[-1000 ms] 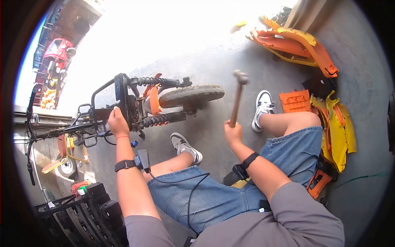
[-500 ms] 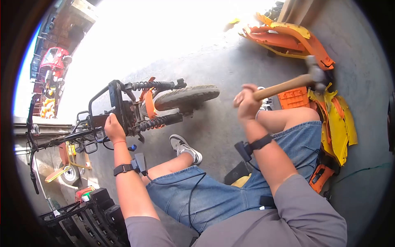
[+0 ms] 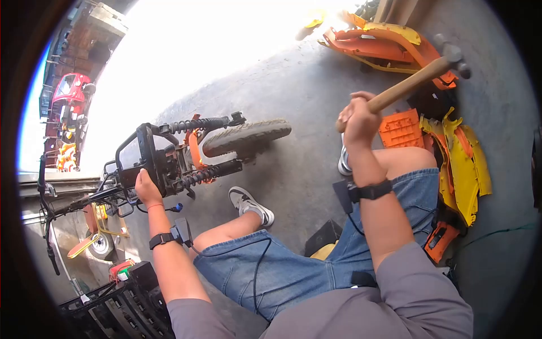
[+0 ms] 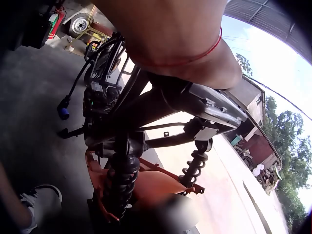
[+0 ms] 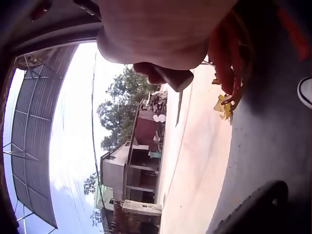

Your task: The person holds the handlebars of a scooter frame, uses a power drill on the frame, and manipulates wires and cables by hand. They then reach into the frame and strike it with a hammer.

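Note:
My right hand (image 3: 361, 123) grips the wooden handle of a hammer (image 3: 415, 85), raised up to the right with its metal head (image 3: 453, 55) outermost. In the right wrist view, the handle's butt (image 5: 179, 79) pokes out below the hand. On the left, my other hand (image 3: 148, 189) holds the black frame (image 3: 151, 153) of a stripped motorbike, thumb on the near side. Its fingers are hidden behind the palm in the left wrist view. Behind that frame stand two coil shock absorbers (image 3: 212, 170), an orange fender (image 3: 195, 150) and the dusty rear wheel (image 3: 251, 137).
A loose cable with a blue connector (image 3: 179, 207) hangs close to the left wrist. Orange and yellow body panels (image 3: 460, 169) lie on the right, with more fairings (image 3: 389, 48) farther back. Black parts (image 3: 121, 302) fill the lower left. The handlebar (image 3: 48, 220) reaches left.
The right hand has lifted the hammer up and to the right, swinging its head outward. My left hand stays at the frame. The bike has shifted slightly left and down in the view.

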Demonstrator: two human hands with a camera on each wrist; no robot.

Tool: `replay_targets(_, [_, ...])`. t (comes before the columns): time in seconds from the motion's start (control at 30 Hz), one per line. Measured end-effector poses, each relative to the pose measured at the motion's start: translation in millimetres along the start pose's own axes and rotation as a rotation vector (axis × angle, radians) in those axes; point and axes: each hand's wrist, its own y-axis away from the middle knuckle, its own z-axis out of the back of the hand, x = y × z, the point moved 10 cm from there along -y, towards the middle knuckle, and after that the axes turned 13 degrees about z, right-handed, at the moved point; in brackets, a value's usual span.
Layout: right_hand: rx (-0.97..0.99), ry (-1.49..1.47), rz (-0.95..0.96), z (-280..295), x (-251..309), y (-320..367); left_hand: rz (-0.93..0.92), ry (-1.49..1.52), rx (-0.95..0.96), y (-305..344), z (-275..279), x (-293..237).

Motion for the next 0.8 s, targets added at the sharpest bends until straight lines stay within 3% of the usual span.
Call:
replay_targets(0.03, [0.031, 0.102, -0.145, 12, -55, 38, 0.01, 0.03, 0.014, 1, 0, 0])
replay_targets(0.07, [0.161, 0.408, -0.392, 38, -116, 84, 0.023, 0.02, 0.015, 3, 1, -1])
replay_targets(0.1, [0.444, 0.668, -0.596, 37, -135, 123, 0.015, 0.019, 0.02, 3, 0, -3])
replay_targets(0.13, [0.435, 0.664, -0.592, 39, -139, 115, 0.017, 0.046, 0.031, 3, 0, -3])
replay_targets(0.2, [0.646, 0.64, -0.801, 26, -156, 114, -0.008, 0.075, 0.021, 1, 2, 3])
replay_targets(0.27, [0.561, 0.514, -0.58, -11, -98, 64, -0.042, 0.037, 0.0, 1, 4, -1])
replay_targets(0.37, [0.484, 0.356, -0.532, -41, -34, 39, -0.015, 0.078, 0.013, 5, 3, -2])
replay_targets(0.43, [0.329, 0.081, -0.33, -52, -2, 25, -0.028, 0.077, 0.02, 6, 3, -4])
replay_targets(0.47, [0.297, 0.062, -0.237, -49, -2, 21, -0.007, 0.081, 0.022, 4, 3, -1])
replay_targets(0.57, [0.236, 0.126, -0.252, -3, -79, 55, 0.032, 0.123, 0.008, 7, 3, -2])
replay_targets(0.63, [0.483, 0.797, -0.092, 47, -145, 107, 0.008, 0.061, -0.006, 6, 6, -5])
replay_targets(0.7, [0.825, 1.098, -0.517, 68, -212, 146, 0.015, 0.005, 0.001, 2, 5, 1])
replay_targets(0.8, [0.77, 0.836, -0.415, 2, -155, 106, 0.016, 0.078, -0.019, 8, 6, -4])
